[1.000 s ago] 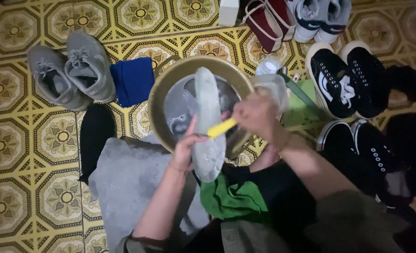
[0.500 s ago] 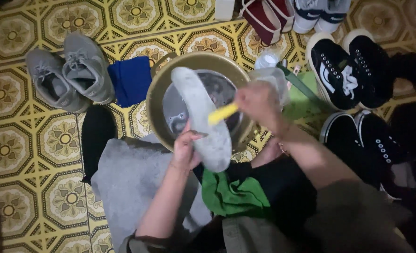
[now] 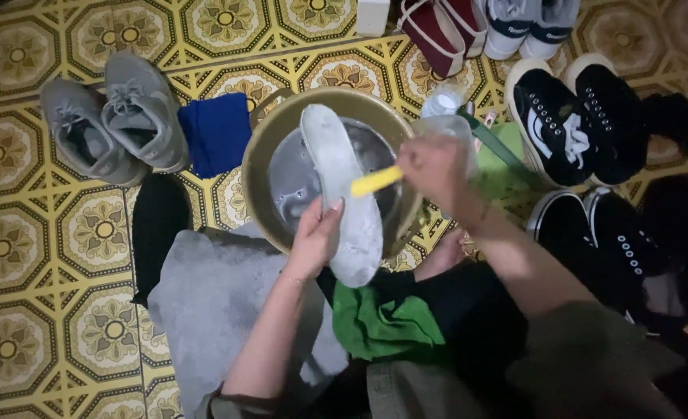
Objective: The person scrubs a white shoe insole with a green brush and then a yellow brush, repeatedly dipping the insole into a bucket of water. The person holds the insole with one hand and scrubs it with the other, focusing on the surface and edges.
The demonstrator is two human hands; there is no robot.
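Gripping a white shoe point(image 3: 342, 194) mid-frame over the basin point(image 3: 282, 132), left hand point(image 3: 313, 237); right hand point(image 3: 435, 164) clenches a yellow brush point(image 3: 375, 181).

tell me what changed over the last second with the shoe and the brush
The white shoe, sole up over the metal basin, has swung so its far end tilts left. The right hand with the yellow brush shifted slightly right along the sole. The left hand still grips the shoe's near end. The grey sneakers and blue cloth stayed put.

two grey sneakers point(image 3: 111, 124), two black-and-white sneakers point(image 3: 577, 124), one basin point(image 3: 282, 140) (metal), one blue cloth point(image 3: 218, 133), one green cloth point(image 3: 387, 326)
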